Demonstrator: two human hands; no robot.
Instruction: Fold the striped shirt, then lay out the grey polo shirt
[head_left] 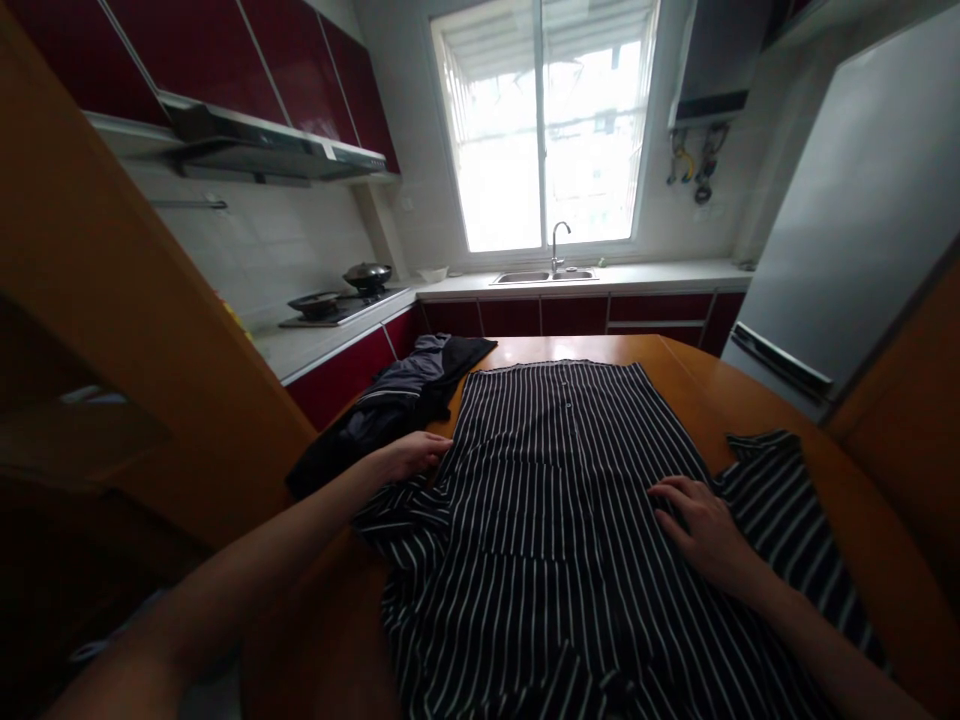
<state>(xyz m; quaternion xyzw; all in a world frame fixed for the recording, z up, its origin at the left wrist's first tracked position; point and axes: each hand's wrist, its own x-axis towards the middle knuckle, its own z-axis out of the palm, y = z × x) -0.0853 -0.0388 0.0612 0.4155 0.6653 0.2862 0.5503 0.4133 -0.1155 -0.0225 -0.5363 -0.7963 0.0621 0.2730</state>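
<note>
A black shirt with white stripes (525,500) lies spread on the wooden table, its hem toward the window and a line of small buttons down the middle. My left hand (416,455) is at the shirt's left edge, its fingertips pinched on the cloth. On the right side of the body, my right hand (697,520) rests on the fabric, palm down with fingers slightly apart. One sleeve (784,500) stretches out beyond the right hand; the left sleeve (412,530) lies bunched below my left wrist.
The round wooden table (690,370) carries a dark grey and black garment pile (405,390) at its back left. Beyond are a stove with a lidded pan (367,275), a sink (525,278) and a window. A fridge (847,200) stands close to the right.
</note>
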